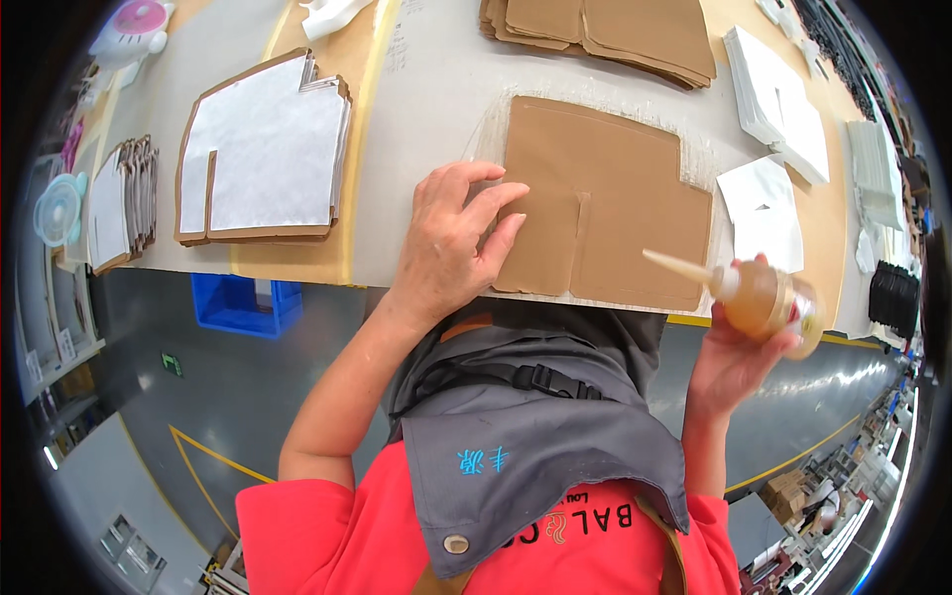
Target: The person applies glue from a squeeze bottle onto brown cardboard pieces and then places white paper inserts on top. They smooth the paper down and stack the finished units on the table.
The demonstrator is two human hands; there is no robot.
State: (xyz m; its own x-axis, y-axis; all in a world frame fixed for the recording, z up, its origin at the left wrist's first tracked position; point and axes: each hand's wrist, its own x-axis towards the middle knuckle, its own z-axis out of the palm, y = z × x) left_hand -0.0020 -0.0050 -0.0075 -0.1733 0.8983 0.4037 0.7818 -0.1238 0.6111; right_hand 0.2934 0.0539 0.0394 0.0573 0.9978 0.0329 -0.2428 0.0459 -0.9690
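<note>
A flat brown cut panel [635, 228] with a notched corner and a narrow slit lies on the table in front of me. At its left edge is my left hand [456, 228], fingers apart and curved, with nothing visible in it. My right hand [739, 362] is wrapped round a glue bottle [769, 302] with amber contents and a long pale nozzle. The bottle is tilted, its nozzle pointing left above the panel's lower right part. From this view I cannot tell whether my left fingertips touch the panel.
Brown panels [605, 35] are stacked beyond. White-faced panels [263, 149] are piled at left, beside a smaller upright bundle [124, 203]. White sheets [764, 213] and a white stack [773, 99] lie at right. A blue bin [243, 305] sits below the table edge.
</note>
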